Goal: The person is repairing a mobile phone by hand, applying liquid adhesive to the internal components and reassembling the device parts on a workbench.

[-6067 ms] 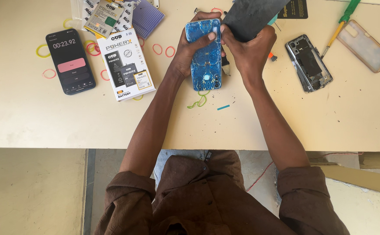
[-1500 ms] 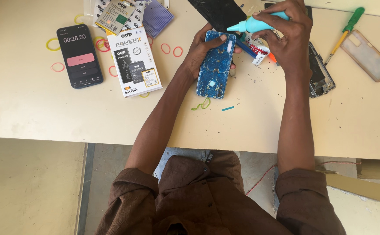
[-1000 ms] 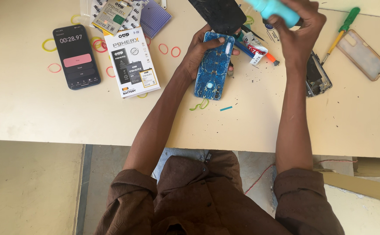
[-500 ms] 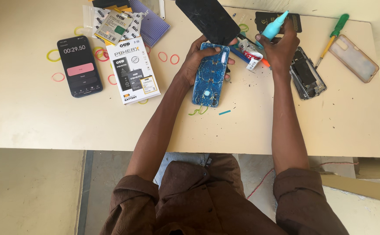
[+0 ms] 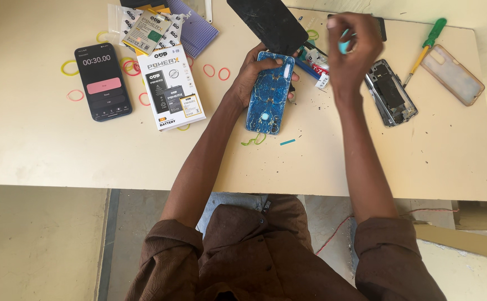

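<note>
The blue phone back (image 5: 269, 92) is lain flat on the table (image 5: 42, 156) and gripped at its upper part by the curled left hand (image 5: 253, 72). Farther, a turquoise tool (image 5: 344, 44) is pinched by the blurred right hand (image 5: 350, 47), mostly hidden

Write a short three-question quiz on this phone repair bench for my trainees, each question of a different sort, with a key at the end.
1. True or false: the left hand rests on the blue patterned phone back.
2. Which lies nearest the table's right edge? A) the green-handled screwdriver B) the clear phone case C) the opened phone frame
3. What colour is the small item gripped in the raised right hand?

Key
1. True
2. B
3. Turquoise; only a sliver shows between the fingers, and the hand is blurred.
</note>
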